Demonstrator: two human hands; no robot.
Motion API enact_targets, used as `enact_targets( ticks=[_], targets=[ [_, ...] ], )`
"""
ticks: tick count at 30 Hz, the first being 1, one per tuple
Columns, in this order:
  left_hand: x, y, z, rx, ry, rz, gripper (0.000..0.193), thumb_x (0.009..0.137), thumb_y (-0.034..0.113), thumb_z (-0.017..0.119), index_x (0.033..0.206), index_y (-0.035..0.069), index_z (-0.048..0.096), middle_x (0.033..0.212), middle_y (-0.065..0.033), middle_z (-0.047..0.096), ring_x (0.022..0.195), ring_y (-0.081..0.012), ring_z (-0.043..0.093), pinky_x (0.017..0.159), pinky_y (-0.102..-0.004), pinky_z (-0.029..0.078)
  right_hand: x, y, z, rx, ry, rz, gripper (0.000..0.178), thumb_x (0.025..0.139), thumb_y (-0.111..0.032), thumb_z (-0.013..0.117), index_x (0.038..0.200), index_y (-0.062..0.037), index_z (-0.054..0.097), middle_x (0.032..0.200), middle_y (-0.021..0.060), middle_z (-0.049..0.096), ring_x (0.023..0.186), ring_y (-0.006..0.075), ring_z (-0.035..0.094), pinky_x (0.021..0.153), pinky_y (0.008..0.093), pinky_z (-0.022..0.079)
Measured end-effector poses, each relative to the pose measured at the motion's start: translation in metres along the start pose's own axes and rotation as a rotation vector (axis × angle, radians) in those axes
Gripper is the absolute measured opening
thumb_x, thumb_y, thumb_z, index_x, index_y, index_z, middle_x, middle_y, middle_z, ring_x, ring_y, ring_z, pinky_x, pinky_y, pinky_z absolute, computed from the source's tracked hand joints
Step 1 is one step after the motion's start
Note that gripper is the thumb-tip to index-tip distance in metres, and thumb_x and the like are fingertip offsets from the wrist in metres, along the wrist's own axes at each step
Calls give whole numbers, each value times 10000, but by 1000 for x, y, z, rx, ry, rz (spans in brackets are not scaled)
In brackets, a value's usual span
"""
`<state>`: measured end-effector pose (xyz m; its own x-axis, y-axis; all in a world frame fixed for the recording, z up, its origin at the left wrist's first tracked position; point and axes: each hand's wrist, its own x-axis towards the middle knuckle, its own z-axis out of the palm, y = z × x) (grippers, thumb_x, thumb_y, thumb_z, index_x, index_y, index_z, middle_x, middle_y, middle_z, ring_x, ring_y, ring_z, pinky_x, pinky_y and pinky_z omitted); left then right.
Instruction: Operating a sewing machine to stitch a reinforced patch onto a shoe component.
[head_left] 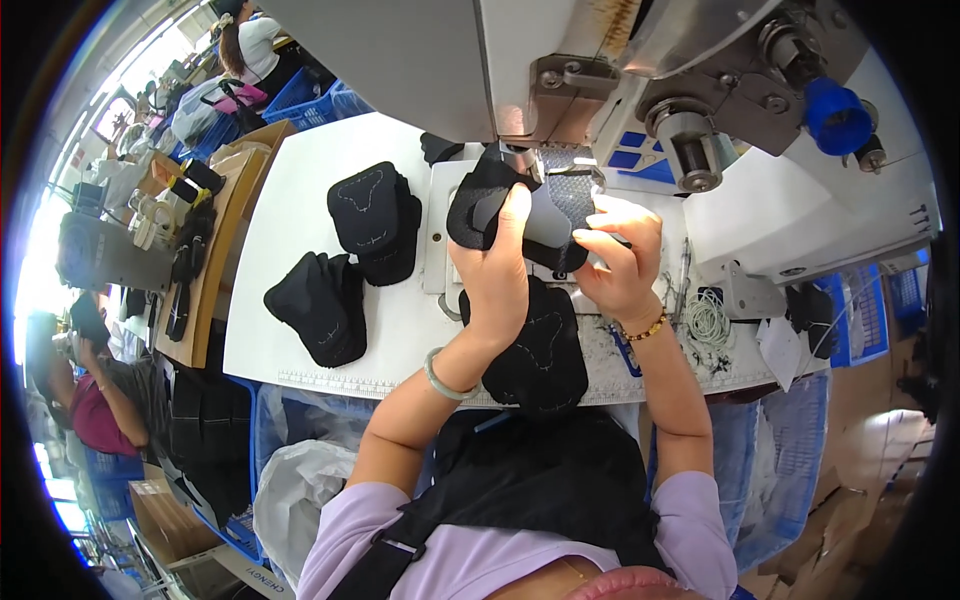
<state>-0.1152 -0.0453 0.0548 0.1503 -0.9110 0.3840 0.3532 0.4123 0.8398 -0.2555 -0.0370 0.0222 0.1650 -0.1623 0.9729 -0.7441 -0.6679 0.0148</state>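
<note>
A black fabric piece with a grey inner panel [545, 228] is held up in front of the sewing machine [560, 85], close under its head. My left hand [497, 280] grips its left side, thumb lying on top. At the piece's right edge, my right hand [620, 262] is closed with fingertips pinching the fabric. Below my hands, a black fabric piece with pale stitching [540, 350] lies at the table's near edge. To the left are two stacks of similar black pieces, one stitched stack [372, 215] and one plain stack [320, 310].
The white table [270, 260] has a ruler strip along its front edge. Coiled pale cord [707, 320] and thread scraps lie at the right. Blue baskets [790, 450] with plastic liners stand below. Co-workers sit at the left [105, 410] and far left [255, 45].
</note>
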Motion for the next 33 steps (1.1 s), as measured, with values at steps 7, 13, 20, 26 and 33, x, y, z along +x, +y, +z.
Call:
enact_targets(
  ticks=[7, 13, 20, 26, 33],
  targets=[
    [22, 1, -68, 636, -162, 890, 453, 673, -3, 473, 1122, 11, 532, 1131, -122, 574, 1024, -239, 513, 894, -363, 365, 16, -2, -11, -9, -89, -30, 289, 632, 10, 637, 894, -112, 634, 948, 12, 630, 958, 234, 601, 809, 353, 433],
    [27, 6, -57, 858, -456, 1062, 550, 649, 36, 652, 1191, 71, 569, 1149, -30, 618, 1097, -191, 554, 932, -336, 371, 19, -5, -12, 28, -101, 11, 278, 634, 21, 622, 880, -106, 631, 921, 7, 642, 913, 228, 606, 804, 353, 425],
    [39, 8, -49, 843, -561, 1207, 394, 652, 69, 666, 1045, 44, 651, 988, -48, 642, 904, -199, 617, 813, -309, 440, 19, -3, -12, 125, -76, 61, 298, 633, 53, 638, 895, -90, 627, 929, 23, 645, 919, 224, 599, 788, 346, 434],
    [47, 36, -43, 925, -774, 1166, 319, 649, 45, 636, 962, -10, 645, 873, -66, 612, 803, -198, 598, 755, -304, 502, 27, 5, -24, 167, -203, 72, 276, 649, 86, 649, 885, -54, 621, 941, 62, 661, 899, 235, 612, 765, 330, 458],
    [46, 41, -39, 938, -778, 1183, 322, 631, 28, 651, 949, -18, 646, 860, -65, 602, 788, -186, 590, 741, -302, 502, 29, 3, -30, 169, -283, 97, 275, 658, 116, 630, 888, -36, 631, 930, 77, 669, 894, 258, 618, 782, 349, 476]
  ],
)
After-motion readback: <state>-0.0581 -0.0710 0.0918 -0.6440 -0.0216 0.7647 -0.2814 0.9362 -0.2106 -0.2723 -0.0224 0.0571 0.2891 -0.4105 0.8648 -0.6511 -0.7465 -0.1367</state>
